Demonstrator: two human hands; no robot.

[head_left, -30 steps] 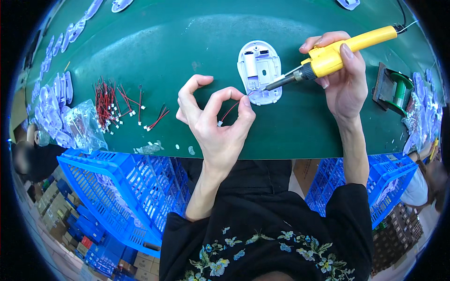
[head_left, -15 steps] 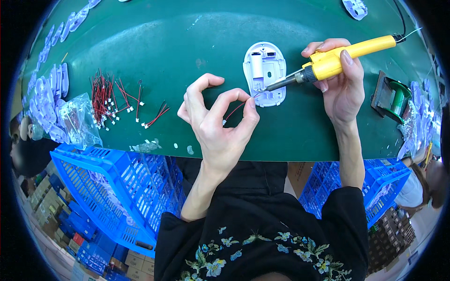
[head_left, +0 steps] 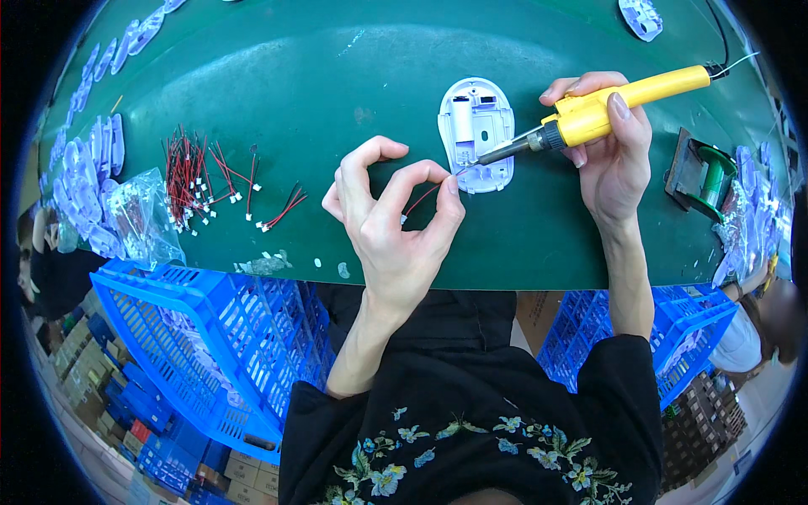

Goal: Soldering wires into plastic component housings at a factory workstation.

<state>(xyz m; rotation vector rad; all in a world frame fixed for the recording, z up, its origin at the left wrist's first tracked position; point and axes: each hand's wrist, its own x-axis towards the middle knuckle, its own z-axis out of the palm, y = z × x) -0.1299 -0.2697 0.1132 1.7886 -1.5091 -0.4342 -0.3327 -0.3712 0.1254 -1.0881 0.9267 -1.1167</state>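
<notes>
A white plastic housing [head_left: 498, 124], oval with an open inside, lies on the green table. My left hand [head_left: 400, 210] pinches a thin red wire [head_left: 420, 200] between thumb and forefinger at the housing's lower left edge; its other fingers are raised. A small white connector at the wire's far end is partly hidden by the hand. My right hand [head_left: 619, 139] is wrapped round a yellow soldering iron [head_left: 627, 105]. The iron's tip points left and down into the lower part of the housing, close to the wire's end. Whether the tip touches metal there is too small to tell.
Red and black wires with white connectors [head_left: 189, 181] lie in a pile at left, beside a clear plastic bag [head_left: 145, 215] and stacked white shells [head_left: 80, 185]. A green solder reel [head_left: 714, 183] stands at right. Blue crates [head_left: 194, 290] flank me below the table edge.
Almost nothing differs. Both hands, the soldering iron and the wire hold nearly the same place at the housing; the whole view has shifted very slightly.
</notes>
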